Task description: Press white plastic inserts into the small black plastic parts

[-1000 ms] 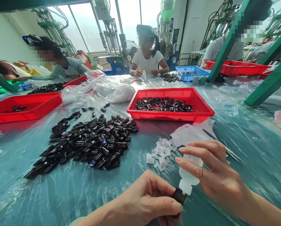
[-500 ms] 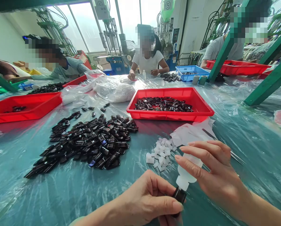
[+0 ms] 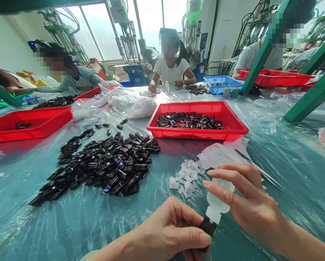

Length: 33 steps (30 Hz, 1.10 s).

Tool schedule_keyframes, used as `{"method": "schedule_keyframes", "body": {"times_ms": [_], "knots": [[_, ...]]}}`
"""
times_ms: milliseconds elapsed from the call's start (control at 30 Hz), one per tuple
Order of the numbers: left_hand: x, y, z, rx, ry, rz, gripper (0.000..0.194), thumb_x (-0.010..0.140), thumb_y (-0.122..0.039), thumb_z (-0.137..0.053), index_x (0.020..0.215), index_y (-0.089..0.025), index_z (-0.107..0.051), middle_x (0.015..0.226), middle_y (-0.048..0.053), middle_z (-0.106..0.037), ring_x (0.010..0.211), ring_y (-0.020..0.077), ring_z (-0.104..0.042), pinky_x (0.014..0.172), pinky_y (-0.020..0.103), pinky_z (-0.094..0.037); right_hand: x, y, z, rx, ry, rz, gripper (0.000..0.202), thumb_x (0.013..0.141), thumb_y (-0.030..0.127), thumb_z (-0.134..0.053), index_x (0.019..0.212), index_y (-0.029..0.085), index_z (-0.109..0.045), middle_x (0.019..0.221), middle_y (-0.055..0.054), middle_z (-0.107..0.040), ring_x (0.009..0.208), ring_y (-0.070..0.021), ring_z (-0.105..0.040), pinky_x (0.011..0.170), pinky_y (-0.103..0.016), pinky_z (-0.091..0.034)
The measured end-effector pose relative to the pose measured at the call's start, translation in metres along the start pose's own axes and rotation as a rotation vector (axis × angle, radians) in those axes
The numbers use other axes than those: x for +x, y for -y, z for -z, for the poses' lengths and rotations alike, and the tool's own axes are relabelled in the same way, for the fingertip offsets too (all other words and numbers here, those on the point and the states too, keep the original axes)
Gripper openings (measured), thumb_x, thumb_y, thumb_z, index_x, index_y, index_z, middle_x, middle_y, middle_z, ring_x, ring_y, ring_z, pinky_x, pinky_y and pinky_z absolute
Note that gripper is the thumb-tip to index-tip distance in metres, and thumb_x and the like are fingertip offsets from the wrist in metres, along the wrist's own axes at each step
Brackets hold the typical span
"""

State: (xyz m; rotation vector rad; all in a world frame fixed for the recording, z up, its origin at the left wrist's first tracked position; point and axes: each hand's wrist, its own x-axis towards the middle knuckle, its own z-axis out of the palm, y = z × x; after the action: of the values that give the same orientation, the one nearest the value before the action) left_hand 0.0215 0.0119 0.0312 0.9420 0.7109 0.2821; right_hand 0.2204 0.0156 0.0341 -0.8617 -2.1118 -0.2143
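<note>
At the bottom centre my left hand [image 3: 176,232] pinches a small black part [image 3: 207,227] between thumb and fingers. My right hand [image 3: 249,199] is wrapped round a translucent white bottle [image 3: 219,197], tipped with its cap end down. That white cap end meets the upper end of the black part; the exact contact is too small to tell. Just beyond my hands lies a little heap of white pieces [image 3: 188,177]. Metal tweezers [image 3: 260,170] rest to the right, beside a crumpled white sheet [image 3: 222,152]. A large pile of black parts [image 3: 105,163] spreads over the left.
A red tray [image 3: 197,135] of black parts stands ahead, another red tray [image 3: 42,123] at the left. Clear plastic bags [image 3: 132,103] lie between them. Green posts [image 3: 309,98] cross the right side. Several people sit around the plastic-covered table [image 3: 70,232].
The bottle's cap end has shifted slightly right over the black part, and my right hand has moved a little with it. My left hand holds nearly the same place.
</note>
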Motion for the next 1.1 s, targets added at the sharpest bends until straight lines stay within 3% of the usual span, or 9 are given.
{"method": "schedule_keyframes", "body": {"times_ms": [333, 700, 800, 867, 967, 1100], "knots": [[-0.001, 0.001, 0.001, -0.011, -0.017, -0.013, 0.024, 0.07, -0.033, -0.065, 0.072, -0.009, -0.068, 0.059, 0.002, -0.058, 0.042, 0.0056, -0.051, 0.04, 0.015, -0.039, -0.007, -0.009, 0.001, -0.089, 0.084, 0.035, 0.029, 0.085, 0.007, -0.044, 0.101, 0.025, -0.061, 0.103, -0.005, -0.061, 0.104, -0.0222, -0.05, 0.087, -0.043, -0.034], [0.0, 0.001, 0.001, -0.016, -0.009, -0.018, 0.024, 0.07, -0.031, -0.066, 0.074, -0.008, -0.069, 0.059, 0.002, -0.058, 0.044, 0.0063, -0.053, 0.041, 0.015, -0.041, -0.002, -0.007, -0.001, -0.059, 0.004, -0.058, 0.04, 0.078, -0.004, -0.044, 0.102, 0.025, -0.058, 0.098, -0.005, -0.062, 0.098, -0.0216, -0.053, 0.081, -0.041, -0.037], [0.0, 0.003, 0.001, -0.047, -0.022, -0.022, 0.023, 0.067, -0.03, -0.069, 0.076, -0.008, -0.068, 0.062, 0.003, -0.06, 0.044, 0.0074, -0.055, 0.04, 0.015, -0.041, -0.002, -0.014, -0.003, -0.025, -0.005, -0.157, 0.038, 0.078, 0.003, -0.047, 0.109, 0.025, -0.055, 0.099, -0.005, -0.061, 0.095, -0.0214, -0.055, 0.078, -0.039, -0.041], [0.0, 0.003, 0.001, -0.072, -0.034, -0.027, 0.024, 0.065, -0.028, -0.07, 0.079, -0.009, -0.069, 0.067, 0.005, -0.062, 0.045, 0.0085, -0.057, 0.04, 0.015, -0.041, -0.003, -0.027, -0.001, -0.04, -0.039, -0.313, 0.035, 0.077, 0.016, -0.056, 0.111, 0.023, -0.054, 0.098, -0.006, -0.063, 0.091, -0.0223, -0.058, 0.074, -0.036, -0.044], [0.001, 0.002, 0.001, -0.093, -0.052, -0.031, 0.025, 0.064, -0.026, -0.071, 0.082, -0.009, -0.068, 0.073, 0.007, -0.065, 0.051, 0.0109, -0.062, 0.044, 0.015, -0.044, -0.005, -0.061, 0.007, -0.152, -0.127, -0.708, 0.037, 0.069, 0.037, -0.066, 0.101, 0.019, -0.061, 0.084, -0.006, -0.068, 0.076, -0.0227, -0.063, 0.058, -0.03, -0.047], [0.002, 0.0, 0.001, -0.062, -0.094, -0.042, 0.025, 0.062, -0.025, -0.072, 0.08, -0.009, -0.068, 0.079, 0.008, -0.066, 0.061, 0.0138, -0.064, 0.051, 0.016, -0.048, -0.021, -0.119, 0.019, -0.241, -0.203, -0.862, 0.04, 0.076, 0.048, -0.054, 0.078, 0.01, -0.062, 0.058, -0.004, -0.06, 0.049, -0.0144, -0.056, 0.039, -0.023, -0.038]]}}
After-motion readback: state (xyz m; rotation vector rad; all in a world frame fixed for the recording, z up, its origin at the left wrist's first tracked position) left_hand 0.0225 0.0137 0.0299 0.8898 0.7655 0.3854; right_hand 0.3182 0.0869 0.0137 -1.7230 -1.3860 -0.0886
